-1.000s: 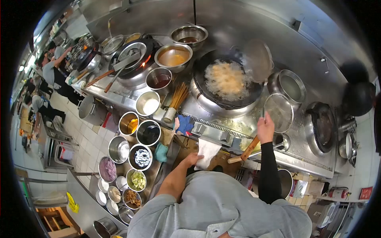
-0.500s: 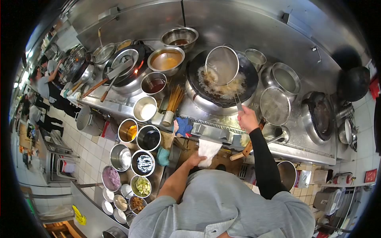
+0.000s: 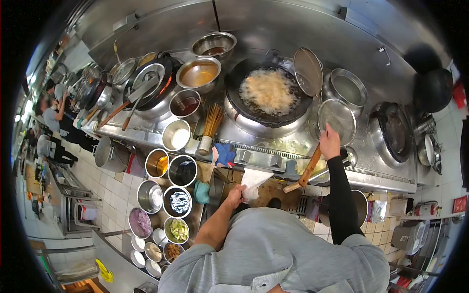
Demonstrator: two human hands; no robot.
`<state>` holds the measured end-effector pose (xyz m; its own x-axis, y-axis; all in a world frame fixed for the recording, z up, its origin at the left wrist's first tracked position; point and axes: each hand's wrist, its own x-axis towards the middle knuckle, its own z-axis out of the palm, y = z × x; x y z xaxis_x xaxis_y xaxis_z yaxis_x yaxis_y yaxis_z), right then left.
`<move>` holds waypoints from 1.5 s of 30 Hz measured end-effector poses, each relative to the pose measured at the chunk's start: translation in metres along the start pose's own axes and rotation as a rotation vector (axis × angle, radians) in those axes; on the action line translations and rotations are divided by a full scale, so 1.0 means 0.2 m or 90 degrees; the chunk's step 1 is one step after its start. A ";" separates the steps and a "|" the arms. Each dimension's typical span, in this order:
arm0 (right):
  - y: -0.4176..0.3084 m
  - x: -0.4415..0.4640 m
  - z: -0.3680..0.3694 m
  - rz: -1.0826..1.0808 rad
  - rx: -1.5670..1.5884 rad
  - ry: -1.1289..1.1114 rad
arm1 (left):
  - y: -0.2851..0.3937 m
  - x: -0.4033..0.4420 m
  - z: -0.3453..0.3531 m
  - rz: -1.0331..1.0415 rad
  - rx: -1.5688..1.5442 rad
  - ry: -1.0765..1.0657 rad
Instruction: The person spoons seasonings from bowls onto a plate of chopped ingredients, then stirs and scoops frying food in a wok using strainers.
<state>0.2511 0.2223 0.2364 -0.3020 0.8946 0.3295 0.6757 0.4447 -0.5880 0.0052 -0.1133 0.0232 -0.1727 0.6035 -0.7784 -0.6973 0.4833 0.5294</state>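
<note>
My right hand [image 3: 330, 141] is closed around the handle of a round mesh strainer [image 3: 309, 72]. The strainer is tipped on its side above the right rim of a black wok [image 3: 234, 93]. Pale golden food [image 3: 270, 92] bubbles in the oil in that wok. Just behind my right hand a second mesh strainer [image 3: 338, 117] lies on the range, and wooden handles [image 3: 309, 168] stick out past the front edge. Low in front of my body, my left hand [image 3: 235, 195] grips a white cloth [image 3: 256, 183] that hangs at the range's front edge.
Steel bowls of liquid [image 3: 199, 75] stand left of the wok, beside a bamboo brush [image 3: 211, 124]. Another wok [image 3: 156, 80], with a flame under it, is further left. Several seasoning pots [image 3: 177, 200] line my left side. Co-workers [image 3: 53, 119] stand far left.
My right hand has moved right and down, lifting the strainer from over the oil to the wok's right rim and turning it on edge. My left hand stays on the cloth.
</note>
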 end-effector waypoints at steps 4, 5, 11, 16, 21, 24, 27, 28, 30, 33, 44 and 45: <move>0.03 0.13 0.15 0.108 0.074 -0.072 | -0.11 0.12 -0.07 0.165 0.170 0.079; 0.00 0.12 0.18 0.192 0.201 -0.108 | -0.12 0.12 -0.07 0.234 0.241 0.120; -0.24 0.07 0.32 0.417 0.650 -0.251 | -0.04 0.00 -0.06 0.342 0.524 0.250; -0.30 0.05 0.33 0.449 0.723 -0.303 | -0.07 0.00 -0.08 0.385 0.543 0.264; -0.32 0.02 0.19 0.440 0.742 -0.385 | -0.07 -0.02 -0.05 0.340 0.576 0.273; -0.30 0.00 0.09 0.432 0.725 -0.414 | -0.05 -0.01 -0.06 0.331 0.594 0.235; -0.30 -0.01 -0.01 0.428 0.672 -0.431 | -0.05 0.00 -0.06 0.354 0.608 0.201; -0.30 -0.02 -0.04 0.414 0.661 -0.429 | -0.07 0.04 -0.07 0.353 0.599 0.191; -0.31 -0.04 -0.09 0.392 0.643 -0.410 | -0.12 0.13 -0.10 0.350 0.581 0.170; -0.28 -0.09 -0.13 0.350 0.610 -0.395 | 0.01 -0.03 0.03 0.307 0.561 0.102; -0.23 -0.13 -0.16 0.330 0.449 -0.304 | -0.04 0.01 -0.03 0.226 0.667 0.128; -0.21 -0.12 -0.15 0.312 0.424 -0.294 | -0.02 0.00 -0.04 0.199 0.691 0.075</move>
<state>0.2501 0.1803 0.2748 -0.4194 0.8541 -0.3075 0.3182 -0.1790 -0.9310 0.0026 -0.1201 0.0188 -0.3384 0.7585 -0.5570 0.3489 0.6508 0.6743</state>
